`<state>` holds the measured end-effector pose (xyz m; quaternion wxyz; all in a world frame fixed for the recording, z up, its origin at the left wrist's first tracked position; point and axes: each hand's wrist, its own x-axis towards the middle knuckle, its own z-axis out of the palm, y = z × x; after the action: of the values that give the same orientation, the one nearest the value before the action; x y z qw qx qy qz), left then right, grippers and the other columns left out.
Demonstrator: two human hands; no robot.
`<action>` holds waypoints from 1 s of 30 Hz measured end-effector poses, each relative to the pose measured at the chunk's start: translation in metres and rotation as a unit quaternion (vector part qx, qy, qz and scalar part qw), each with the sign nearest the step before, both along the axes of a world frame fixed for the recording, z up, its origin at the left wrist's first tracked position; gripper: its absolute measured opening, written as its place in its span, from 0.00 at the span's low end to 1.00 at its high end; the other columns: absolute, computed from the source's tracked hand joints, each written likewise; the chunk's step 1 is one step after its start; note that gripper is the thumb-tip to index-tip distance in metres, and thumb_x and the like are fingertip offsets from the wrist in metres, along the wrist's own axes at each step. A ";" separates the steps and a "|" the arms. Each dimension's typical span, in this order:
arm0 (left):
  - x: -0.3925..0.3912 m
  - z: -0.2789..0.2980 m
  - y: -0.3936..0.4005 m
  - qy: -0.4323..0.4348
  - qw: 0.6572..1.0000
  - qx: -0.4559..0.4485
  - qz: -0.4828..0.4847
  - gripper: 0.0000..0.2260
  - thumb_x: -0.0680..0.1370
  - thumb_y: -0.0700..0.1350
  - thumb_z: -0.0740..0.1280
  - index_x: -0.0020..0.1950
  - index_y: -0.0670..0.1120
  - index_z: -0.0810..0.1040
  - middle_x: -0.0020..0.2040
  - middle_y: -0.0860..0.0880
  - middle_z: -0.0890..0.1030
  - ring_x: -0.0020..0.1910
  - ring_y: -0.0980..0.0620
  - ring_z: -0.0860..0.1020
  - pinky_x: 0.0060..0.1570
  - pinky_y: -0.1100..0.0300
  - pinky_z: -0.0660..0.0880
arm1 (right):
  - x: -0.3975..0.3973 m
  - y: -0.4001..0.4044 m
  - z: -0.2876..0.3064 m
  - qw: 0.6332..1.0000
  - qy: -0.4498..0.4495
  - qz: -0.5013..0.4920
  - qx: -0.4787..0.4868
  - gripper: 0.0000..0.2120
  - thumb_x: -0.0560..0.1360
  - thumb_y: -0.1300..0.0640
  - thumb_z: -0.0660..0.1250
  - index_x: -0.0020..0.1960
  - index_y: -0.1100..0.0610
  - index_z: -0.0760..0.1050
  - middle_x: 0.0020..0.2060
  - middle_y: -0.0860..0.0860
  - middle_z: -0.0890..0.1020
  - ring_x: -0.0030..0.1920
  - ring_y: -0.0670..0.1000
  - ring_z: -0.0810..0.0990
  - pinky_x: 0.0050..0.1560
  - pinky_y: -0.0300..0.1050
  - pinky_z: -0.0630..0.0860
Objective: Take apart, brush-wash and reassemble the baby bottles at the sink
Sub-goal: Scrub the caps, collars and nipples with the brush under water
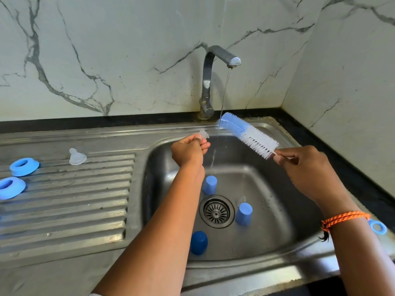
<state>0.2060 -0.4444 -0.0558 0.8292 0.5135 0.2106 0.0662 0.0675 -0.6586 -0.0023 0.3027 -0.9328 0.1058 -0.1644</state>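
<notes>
My left hand [189,151] pinches a clear silicone teat [203,134] over the left side of the sink basin [275,210]. My right hand [303,167] grips the handle of a blue-and-white bottle brush [248,134], whose bristle tip sits under the thin water stream [224,95] from the tap [213,82]. Three blue caps lie in the basin: one [210,184] behind the drain [216,211], one [244,213] to its right, a darker one [198,242] at the front. On the draining board stand a second clear teat [77,157] and two blue collar rings [24,166] [10,187].
The ribbed steel draining board [74,199] fills the left. Marble walls close the back and right corner, with a black counter edge [342,167] along them. A blue ring-shaped part [378,227] lies on the sink's right rim beside my wrist with its orange thread band [342,218].
</notes>
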 end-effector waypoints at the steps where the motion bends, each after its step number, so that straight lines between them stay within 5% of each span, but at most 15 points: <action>1: 0.000 0.001 0.001 -0.002 1.000 -0.004 -0.009 0.05 0.80 0.33 0.70 0.50 0.41 0.85 0.41 0.41 0.87 0.39 0.45 0.88 0.46 0.53 0.86 | -0.001 0.001 0.001 1.000 0.001 0.011 -0.001 0.08 0.82 0.51 0.70 0.57 0.45 0.87 0.46 0.45 0.87 0.48 0.51 0.82 0.49 0.46 0.74; 3: -0.001 0.004 0.001 -0.008 0.999 -0.010 -0.040 0.05 0.81 0.35 0.70 0.53 0.40 0.85 0.43 0.40 0.87 0.42 0.44 0.88 0.44 0.56 0.86 | 0.000 0.005 0.002 0.999 0.014 0.046 0.003 0.08 0.81 0.52 0.71 0.58 0.44 0.87 0.50 0.41 0.88 0.48 0.43 0.82 0.47 0.36 0.74; 6: -0.003 0.005 -0.001 -0.016 0.997 -0.021 -0.068 0.05 0.82 0.36 0.70 0.55 0.39 0.85 0.45 0.39 0.87 0.44 0.44 0.88 0.44 0.57 0.85 | 0.001 0.005 0.000 0.995 0.048 0.086 0.017 0.10 0.82 0.54 0.70 0.59 0.42 0.85 0.39 0.27 0.81 0.38 0.28 0.77 0.37 0.26 0.69; 12: 0.001 0.006 0.004 -0.017 0.998 -0.049 -0.035 0.07 0.82 0.35 0.69 0.58 0.37 0.83 0.48 0.38 0.87 0.45 0.44 0.88 0.47 0.55 0.86 | -0.004 -0.010 0.001 0.987 0.074 0.130 0.062 0.10 0.82 0.58 0.70 0.56 0.46 0.88 0.30 0.33 0.81 0.32 0.33 0.76 0.40 0.37 0.67; 19: -0.001 0.006 0.001 -0.045 0.987 0.045 -0.148 0.08 0.83 0.38 0.69 0.59 0.37 0.84 0.46 0.39 0.85 0.40 0.47 0.85 0.47 0.55 0.84 | 0.000 -0.011 -0.002 0.990 0.070 0.108 0.063 0.10 0.83 0.58 0.69 0.53 0.46 0.88 0.26 0.38 0.78 0.27 0.39 0.72 0.37 0.39 0.66; 22: -0.001 0.007 0.004 -0.049 0.986 0.044 -0.156 0.08 0.82 0.38 0.70 0.59 0.37 0.84 0.46 0.39 0.86 0.39 0.48 0.86 0.45 0.58 0.85 | -0.001 -0.013 -0.002 0.990 0.078 0.100 0.067 0.10 0.82 0.56 0.70 0.52 0.44 0.88 0.30 0.46 0.80 0.30 0.43 0.70 0.39 0.43 0.69; 26: -0.001 0.007 0.007 -0.045 0.993 0.019 -0.106 0.07 0.82 0.37 0.70 0.59 0.38 0.84 0.48 0.39 0.87 0.44 0.46 0.87 0.49 0.57 0.85 | -0.003 -0.013 0.000 0.984 0.110 0.114 0.080 0.10 0.82 0.55 0.70 0.53 0.42 0.88 0.38 0.42 0.87 0.34 0.40 0.76 0.43 0.44 0.71; 30: -0.003 0.007 0.002 -0.064 0.990 0.060 -0.112 0.10 0.82 0.35 0.69 0.62 0.37 0.83 0.51 0.38 0.87 0.47 0.44 0.86 0.48 0.58 0.84 | -0.005 -0.013 0.002 0.979 0.104 0.131 0.119 0.11 0.82 0.55 0.71 0.50 0.40 0.88 0.30 0.51 0.75 0.30 0.44 0.66 0.37 0.44 0.64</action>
<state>0.2031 -0.4424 -0.0487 0.8111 0.5771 0.0937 0.0177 0.0627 -0.6719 -0.0005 0.4180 -0.9078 0.0329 -0.0117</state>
